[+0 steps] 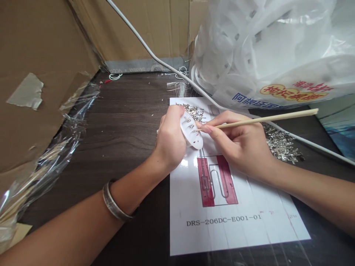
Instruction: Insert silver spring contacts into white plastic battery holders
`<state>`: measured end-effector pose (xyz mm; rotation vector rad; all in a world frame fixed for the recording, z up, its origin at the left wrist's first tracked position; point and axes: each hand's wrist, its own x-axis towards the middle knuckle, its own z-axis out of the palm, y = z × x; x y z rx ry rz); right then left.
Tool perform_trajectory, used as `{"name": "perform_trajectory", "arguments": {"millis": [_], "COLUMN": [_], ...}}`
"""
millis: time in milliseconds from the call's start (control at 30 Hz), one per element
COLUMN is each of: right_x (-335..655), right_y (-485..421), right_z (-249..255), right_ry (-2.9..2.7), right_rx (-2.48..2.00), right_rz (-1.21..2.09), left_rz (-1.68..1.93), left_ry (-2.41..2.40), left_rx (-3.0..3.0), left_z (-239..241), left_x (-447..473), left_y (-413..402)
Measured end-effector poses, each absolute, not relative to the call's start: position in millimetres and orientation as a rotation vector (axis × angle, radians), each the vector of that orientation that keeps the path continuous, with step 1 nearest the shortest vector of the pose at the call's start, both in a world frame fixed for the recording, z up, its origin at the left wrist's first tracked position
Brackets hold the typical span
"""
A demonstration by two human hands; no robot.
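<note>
My left hand (170,138) is closed around a small white plastic piece (191,131) with slots that hold tiny metal clips. My right hand (241,146) pinches a thin wooden stick (266,119), and the stick's tip touches a slot of the white piece. Both hands hover over a white laminated sheet (235,221) printed with a red diagram and the code DRS-206DC-E001-01. A small pile of metal clips (194,110) lies on the sheet just behind my left hand. A metal bangle (113,205) is on my left wrist.
A big white plastic bag (266,48) of white parts fills the back right. A white cable (155,59) runs across the dark wooden table (124,122). More metal bits (283,146) lie right of my right hand. Cardboard walls (36,85) and crumpled clear film (55,147) stand left.
</note>
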<state>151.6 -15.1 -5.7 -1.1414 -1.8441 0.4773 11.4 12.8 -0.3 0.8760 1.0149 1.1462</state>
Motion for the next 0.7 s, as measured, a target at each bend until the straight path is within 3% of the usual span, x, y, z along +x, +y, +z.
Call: {"name": "perform_trajectory", "arguments": {"millis": [700], "right_x": [150.9], "right_y": [-16.1], "right_z": [-4.8], "right_ry": [-1.828], "right_rx": [-1.165], "right_rz": [0.497], "left_rz": [1.113], "left_ry": [0.981], "left_rx": [0.888], "left_z": [-1.1], "left_x": [8.9], "left_y": [12.6]}}
